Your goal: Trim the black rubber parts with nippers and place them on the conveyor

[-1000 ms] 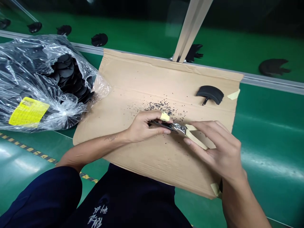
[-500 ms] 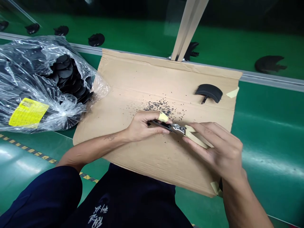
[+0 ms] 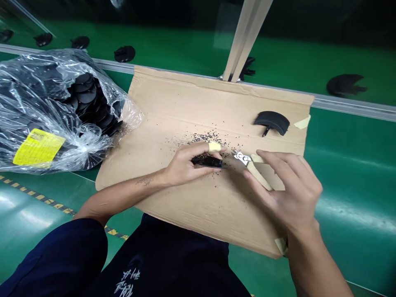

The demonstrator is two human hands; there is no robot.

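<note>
Between the thumb and fingers of my left hand [image 3: 185, 165] is a flat black plastic part [image 3: 208, 161], with yellow tape wrapped round one finger. My right hand [image 3: 291, 185] holds side cutters [image 3: 243, 158] by their tape-wrapped handles. Their jaws are spread and point left, a short gap away from the black part. Small black clippings [image 3: 207, 136] lie scattered on the cardboard sheet [image 3: 173, 95] just beyond my left hand.
A curved black part [image 3: 272, 121] rests at the right back of the cardboard. On the left, a clear plastic bag [image 3: 37, 99] with a yellow label [image 3: 39, 147] holds many round black pieces. A metal post [image 3: 247, 41] rises at the back edge.
The side cutters have come away from the black part, moving right and slightly up, and their handles have spread. The black part has turned a little in my left hand.
</note>
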